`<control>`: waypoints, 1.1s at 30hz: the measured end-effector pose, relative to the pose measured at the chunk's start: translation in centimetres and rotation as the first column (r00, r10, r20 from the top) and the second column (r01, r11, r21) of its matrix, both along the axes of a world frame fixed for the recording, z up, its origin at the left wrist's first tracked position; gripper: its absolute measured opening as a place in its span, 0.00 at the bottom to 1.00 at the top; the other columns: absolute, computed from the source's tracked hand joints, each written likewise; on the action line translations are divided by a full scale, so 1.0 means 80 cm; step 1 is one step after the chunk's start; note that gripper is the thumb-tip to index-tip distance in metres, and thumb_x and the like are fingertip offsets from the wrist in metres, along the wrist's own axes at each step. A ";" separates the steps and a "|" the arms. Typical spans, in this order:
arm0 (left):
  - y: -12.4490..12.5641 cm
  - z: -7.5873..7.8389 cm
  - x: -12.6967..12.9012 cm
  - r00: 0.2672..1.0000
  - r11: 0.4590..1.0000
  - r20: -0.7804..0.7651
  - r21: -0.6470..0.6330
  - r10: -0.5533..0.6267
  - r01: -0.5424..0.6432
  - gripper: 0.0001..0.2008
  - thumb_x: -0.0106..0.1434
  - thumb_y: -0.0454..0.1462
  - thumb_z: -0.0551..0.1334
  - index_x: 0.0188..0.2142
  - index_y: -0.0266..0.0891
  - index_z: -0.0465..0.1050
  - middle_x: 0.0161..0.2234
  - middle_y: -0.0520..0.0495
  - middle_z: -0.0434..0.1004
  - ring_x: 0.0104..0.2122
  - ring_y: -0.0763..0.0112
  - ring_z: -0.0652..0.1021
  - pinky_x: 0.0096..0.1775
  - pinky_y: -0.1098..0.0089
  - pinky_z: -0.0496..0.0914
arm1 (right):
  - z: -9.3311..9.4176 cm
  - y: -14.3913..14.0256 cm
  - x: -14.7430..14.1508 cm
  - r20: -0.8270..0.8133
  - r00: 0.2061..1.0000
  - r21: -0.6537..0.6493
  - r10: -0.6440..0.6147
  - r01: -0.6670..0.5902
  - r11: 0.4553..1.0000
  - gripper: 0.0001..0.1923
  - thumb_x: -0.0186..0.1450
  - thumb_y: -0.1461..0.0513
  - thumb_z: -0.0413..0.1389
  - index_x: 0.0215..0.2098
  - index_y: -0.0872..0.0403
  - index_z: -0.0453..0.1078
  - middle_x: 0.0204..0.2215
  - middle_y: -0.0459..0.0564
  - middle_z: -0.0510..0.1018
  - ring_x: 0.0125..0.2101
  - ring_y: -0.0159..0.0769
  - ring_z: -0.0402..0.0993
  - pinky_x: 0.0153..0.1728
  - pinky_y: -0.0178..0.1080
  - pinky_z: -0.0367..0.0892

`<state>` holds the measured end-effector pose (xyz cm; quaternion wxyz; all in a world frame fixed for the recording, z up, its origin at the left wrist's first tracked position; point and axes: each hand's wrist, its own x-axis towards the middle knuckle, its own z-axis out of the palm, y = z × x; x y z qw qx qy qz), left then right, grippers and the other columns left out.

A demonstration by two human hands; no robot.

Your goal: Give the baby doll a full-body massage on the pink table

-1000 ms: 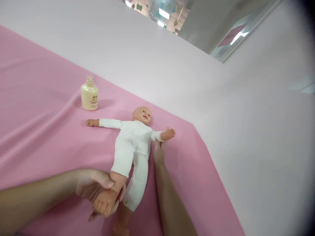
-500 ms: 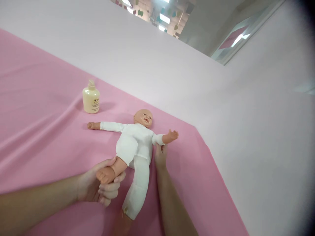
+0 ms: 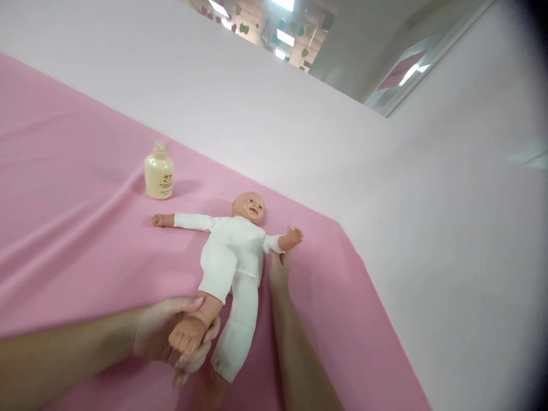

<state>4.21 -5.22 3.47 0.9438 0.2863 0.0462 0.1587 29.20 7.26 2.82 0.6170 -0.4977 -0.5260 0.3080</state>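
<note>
We see a plastic baby doll in a white cloth suit (image 3: 233, 254) lying face up on the pink cloth-covered worktop (image 3: 77, 228). Our left hand (image 3: 171, 337) has its fingers (image 3: 194, 359) wrapped around the doll's bare foot, holding it just off the cloth. Our right hand (image 3: 278, 271) lies flat beside the doll's trunk, under its outstretched arm; we cannot tell how its fingers are set. Well beyond the left fingers stands a cream plastic pump bottle (image 3: 159, 176), upright.
</note>
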 end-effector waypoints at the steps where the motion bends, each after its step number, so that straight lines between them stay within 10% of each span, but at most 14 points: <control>1: -0.001 -0.002 -0.001 0.999 0.999 -0.001 0.027 -0.042 0.042 0.26 0.57 0.59 0.56 0.33 0.37 0.70 0.22 0.47 0.70 0.19 0.68 0.66 0.26 0.65 0.66 | -0.002 0.002 0.002 -0.079 0.996 -0.037 -0.048 0.045 0.998 0.17 0.61 0.57 0.55 0.47 0.55 0.69 0.44 0.51 0.76 0.47 0.39 0.71 0.51 0.45 0.67; 6: -0.006 -0.003 -0.010 0.962 0.963 -0.105 0.069 -0.251 0.259 0.21 0.48 0.45 0.68 0.40 0.36 0.75 0.26 0.44 0.76 0.28 0.56 0.77 0.34 0.58 0.71 | -0.006 0.013 0.010 -0.318 0.936 -0.114 -0.151 0.121 0.986 0.22 0.60 0.56 0.54 0.52 0.52 0.64 0.46 0.48 0.75 0.46 0.37 0.72 0.48 0.42 0.70; 13: -0.014 0.016 -0.007 0.962 0.958 -0.078 0.102 -0.260 0.267 0.19 0.48 0.48 0.70 0.35 0.38 0.76 0.23 0.46 0.74 0.30 0.55 0.77 0.35 0.57 0.72 | -0.001 0.011 0.006 -0.299 0.944 -0.146 -0.140 0.099 0.984 0.26 0.63 0.51 0.52 0.57 0.50 0.62 0.51 0.49 0.73 0.50 0.38 0.71 0.51 0.45 0.68; 19: -0.006 0.007 0.001 0.992 0.992 0.092 0.106 -0.083 0.073 0.32 0.56 0.67 0.52 0.23 0.42 0.71 0.15 0.48 0.63 0.20 0.64 0.68 0.29 0.60 0.68 | -0.001 0.000 -0.001 -0.108 0.991 -0.023 -0.078 0.076 0.997 0.24 0.66 0.50 0.53 0.55 0.54 0.65 0.54 0.52 0.72 0.55 0.39 0.67 0.58 0.45 0.62; 25: 0.010 0.009 0.005 0.972 0.954 0.030 -0.204 0.232 -0.221 0.35 0.58 0.67 0.47 0.18 0.39 0.64 0.16 0.51 0.57 0.21 0.69 0.65 0.33 0.63 0.67 | -0.011 0.001 0.005 0.188 0.982 0.105 0.013 -0.034 0.994 0.24 0.66 0.52 0.53 0.56 0.55 0.64 0.54 0.56 0.71 0.56 0.43 0.66 0.60 0.51 0.59; 33: 0.017 0.002 0.005 0.964 0.922 -0.007 -0.292 0.265 -0.255 0.35 0.58 0.66 0.51 0.18 0.37 0.64 0.19 0.49 0.63 0.22 0.69 0.68 0.34 0.64 0.68 | -0.006 0.001 0.007 0.451 0.893 0.229 -0.010 -0.105 0.968 0.21 0.66 0.58 0.52 0.58 0.49 0.66 0.57 0.53 0.69 0.59 0.42 0.63 0.62 0.51 0.58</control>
